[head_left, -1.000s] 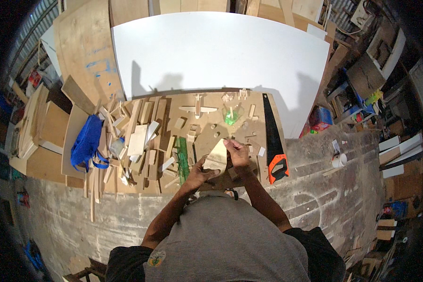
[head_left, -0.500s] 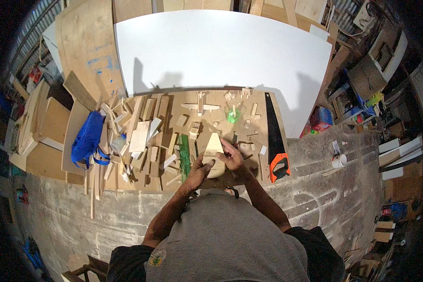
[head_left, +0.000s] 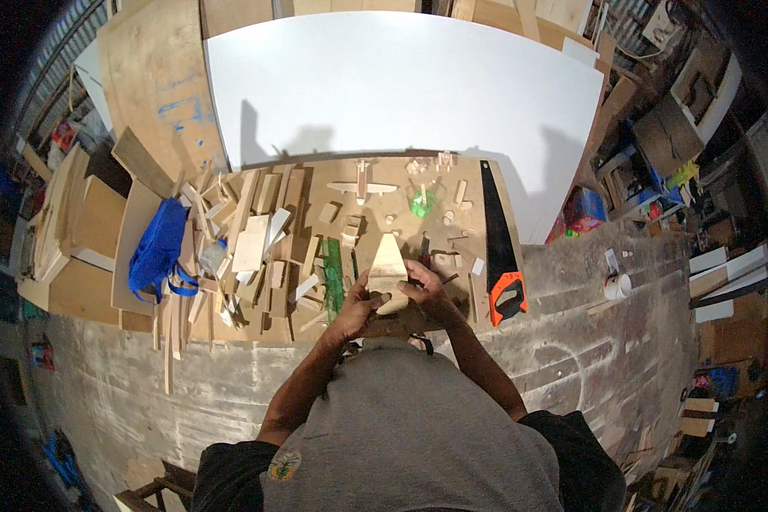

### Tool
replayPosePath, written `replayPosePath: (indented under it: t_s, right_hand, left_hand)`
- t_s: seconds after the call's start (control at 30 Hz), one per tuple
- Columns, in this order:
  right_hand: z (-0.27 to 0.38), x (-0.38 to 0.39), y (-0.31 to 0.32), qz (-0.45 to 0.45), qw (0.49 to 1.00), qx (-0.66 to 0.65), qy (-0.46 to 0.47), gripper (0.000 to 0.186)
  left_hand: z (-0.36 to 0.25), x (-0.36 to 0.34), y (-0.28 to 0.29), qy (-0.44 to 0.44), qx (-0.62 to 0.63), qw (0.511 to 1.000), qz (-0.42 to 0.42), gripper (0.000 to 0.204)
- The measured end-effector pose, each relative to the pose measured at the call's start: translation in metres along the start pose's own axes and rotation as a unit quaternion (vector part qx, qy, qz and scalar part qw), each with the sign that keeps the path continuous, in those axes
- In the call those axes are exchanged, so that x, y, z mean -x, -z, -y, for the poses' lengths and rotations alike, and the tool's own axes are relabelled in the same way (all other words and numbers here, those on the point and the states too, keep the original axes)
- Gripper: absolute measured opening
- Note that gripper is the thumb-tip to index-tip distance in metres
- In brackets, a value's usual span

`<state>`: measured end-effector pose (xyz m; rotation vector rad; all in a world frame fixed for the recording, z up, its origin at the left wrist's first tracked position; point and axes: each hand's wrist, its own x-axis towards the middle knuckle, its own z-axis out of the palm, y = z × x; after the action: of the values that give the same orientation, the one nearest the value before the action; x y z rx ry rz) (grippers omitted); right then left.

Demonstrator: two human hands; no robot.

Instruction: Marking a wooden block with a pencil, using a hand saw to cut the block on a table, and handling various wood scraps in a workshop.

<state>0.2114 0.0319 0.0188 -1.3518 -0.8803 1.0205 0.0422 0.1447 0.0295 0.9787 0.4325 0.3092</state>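
Observation:
My left hand (head_left: pixel 357 304) and my right hand (head_left: pixel 424 289) grip a pale, tapered wooden piece (head_left: pixel 387 258) from either side, over the near part of the plywood board (head_left: pixel 501 189). Its narrow end points away from me, and a rounded part shows at the near end between my thumbs. Past it are small wooden blocks (head_left: pixel 352 229), a wooden toy airplane (head_left: pixel 361 187) and a green translucent object (head_left: pixel 421 203). Left of my left hand lies a green translucent strip (head_left: pixel 333 273). A black handsaw with an orange handle (head_left: pixel 509 290) lies to the right.
A heap of wood offcuts (head_left: pixel 253 241) and a blue bag (head_left: pixel 156 252) fill the left side. A large white panel (head_left: pixel 401 85) stands behind the board. Stacked sheets and clutter line both sides. A white bucket (head_left: pixel 621 286) stands on the concrete floor (head_left: pixel 593 350) at the right.
The tapered piece has turned from a slant to point straight away from me, and my right hand has moved from its tip down to its side.

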Motion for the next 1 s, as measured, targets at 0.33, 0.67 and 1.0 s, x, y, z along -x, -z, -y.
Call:
replayPosePath:
  t_s: [0.33, 0.67, 1.0]
  right_hand:
    - [-0.034, -0.006, 0.017, -0.044, 0.984, 0.159, 0.072, 0.034]
    - [-0.046, -0.032, 0.029, -0.241, 0.957, 0.144, 0.072, 0.021]
    - [-0.078, -0.040, 0.035, -0.224, 0.935, 0.257, 0.100, 0.029]
  left_hand:
    - [0.024, -0.009, 0.023, 0.036, -0.070, 0.995, -0.058, 0.031]
    - [0.024, 0.001, 0.035, 0.061, -0.031, 0.975, -0.212, 0.021]
    - [0.013, 0.015, 0.049, 0.036, -0.050, 0.965, -0.256, 0.019]
